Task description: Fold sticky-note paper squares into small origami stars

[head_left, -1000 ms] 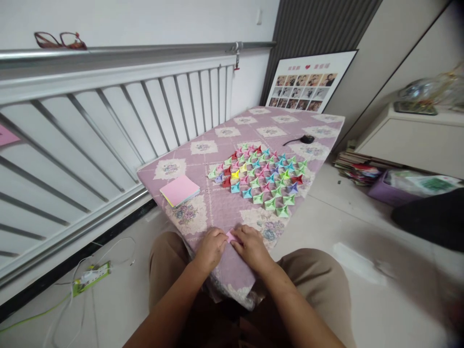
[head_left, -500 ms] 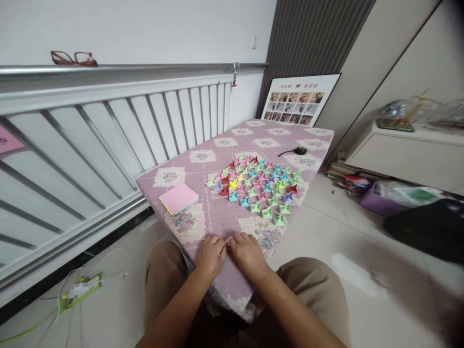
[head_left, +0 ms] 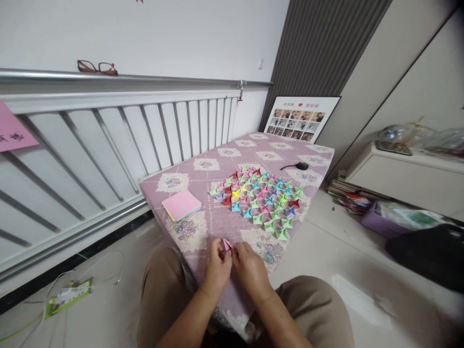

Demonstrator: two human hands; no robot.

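Between my two hands a small pink folded paper (head_left: pixel 227 245) stands partly raised near the table's front corner. My left hand (head_left: pixel 217 265) pinches it from the left, and my right hand (head_left: pixel 250 267) grips its right edge with fingers closed. Much of the paper's lower part is hidden by my fingers. Beyond my hands, rows of folded paper pieces (head_left: pixel 257 219) in green, blue, pink, red and other colours lie spread on the table. To the left rests a stack of square paper sheets (head_left: pixel 182 205) with pink on top.
A flowered purple cloth covers the table (head_left: pixel 221 224). At its far right lies a black object with a thin tail (head_left: pixel 301 166). A white radiator (head_left: pixel 108 145) runs along the left wall, with glasses (head_left: pixel 97 67) on the pipe above. A power strip (head_left: pixel 68 297) sits on the floor.
The pink paper has come up into clearer view between my fingers, and my left hand has turned more upright. The camera view has tilted slightly up, so the scene sits lower.
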